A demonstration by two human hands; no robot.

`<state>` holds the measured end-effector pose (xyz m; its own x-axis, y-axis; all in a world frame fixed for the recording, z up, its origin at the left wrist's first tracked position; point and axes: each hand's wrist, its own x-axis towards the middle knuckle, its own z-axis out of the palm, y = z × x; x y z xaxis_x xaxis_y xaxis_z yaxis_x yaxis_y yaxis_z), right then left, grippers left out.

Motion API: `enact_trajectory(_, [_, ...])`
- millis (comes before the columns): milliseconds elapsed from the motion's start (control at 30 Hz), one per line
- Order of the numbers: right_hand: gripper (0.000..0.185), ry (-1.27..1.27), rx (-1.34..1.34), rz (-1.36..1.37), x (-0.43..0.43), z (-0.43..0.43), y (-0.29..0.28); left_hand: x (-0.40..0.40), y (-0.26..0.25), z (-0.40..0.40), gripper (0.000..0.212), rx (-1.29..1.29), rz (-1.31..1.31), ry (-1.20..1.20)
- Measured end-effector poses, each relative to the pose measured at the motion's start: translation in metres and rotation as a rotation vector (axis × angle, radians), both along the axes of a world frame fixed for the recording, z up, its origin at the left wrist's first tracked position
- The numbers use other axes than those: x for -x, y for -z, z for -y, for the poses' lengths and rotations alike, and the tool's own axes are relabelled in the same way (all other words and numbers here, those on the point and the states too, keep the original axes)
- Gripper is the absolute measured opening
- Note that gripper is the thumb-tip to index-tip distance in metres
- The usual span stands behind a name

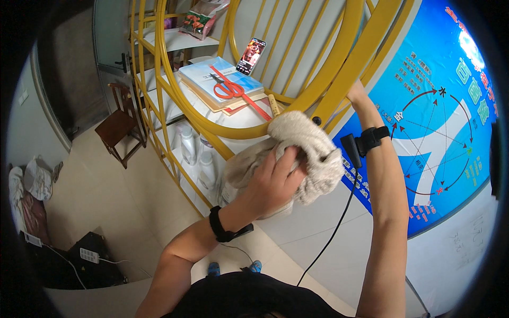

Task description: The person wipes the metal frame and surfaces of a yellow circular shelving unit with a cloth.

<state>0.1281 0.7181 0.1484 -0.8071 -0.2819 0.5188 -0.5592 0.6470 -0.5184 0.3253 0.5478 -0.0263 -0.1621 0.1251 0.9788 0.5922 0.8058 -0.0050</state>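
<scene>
My left hand [274,179] grips a bunched beige towel [318,179], its fingers pressed into the folds. The towel lies against the lower part of a yellow metal shelf frame [238,133] with a large round ring. Further up on the right, my right hand [357,92] reaches behind a slanted yellow bar of the frame. Its fingers are hidden there, so their grip does not show. Each wrist wears a black strap with a small device, and a black cable hangs from the right one.
Inside the ring, orange-handled scissors [228,88] and a red ruler [256,107] lie on stacked folders [191,75], beside a lit phone [250,57]. White bottles [187,145] stand on a lower shelf. A blue poster [429,119] covers the right wall. Left stands a wooden chair [117,125].
</scene>
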Motion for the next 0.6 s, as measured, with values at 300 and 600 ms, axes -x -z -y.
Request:
enact_trajectory(300, [0.035,0.035,-0.006,0.129,0.019,0.002,0.003,0.011,-0.043,-0.009,0.032,-0.179,-0.094,0.096])
enact_trajectory(600, [0.042,-0.051,0.053,-0.004,0.022,-0.01,0.01,0.016,-0.012,-0.01,0.042,-0.283,-0.084,0.234])
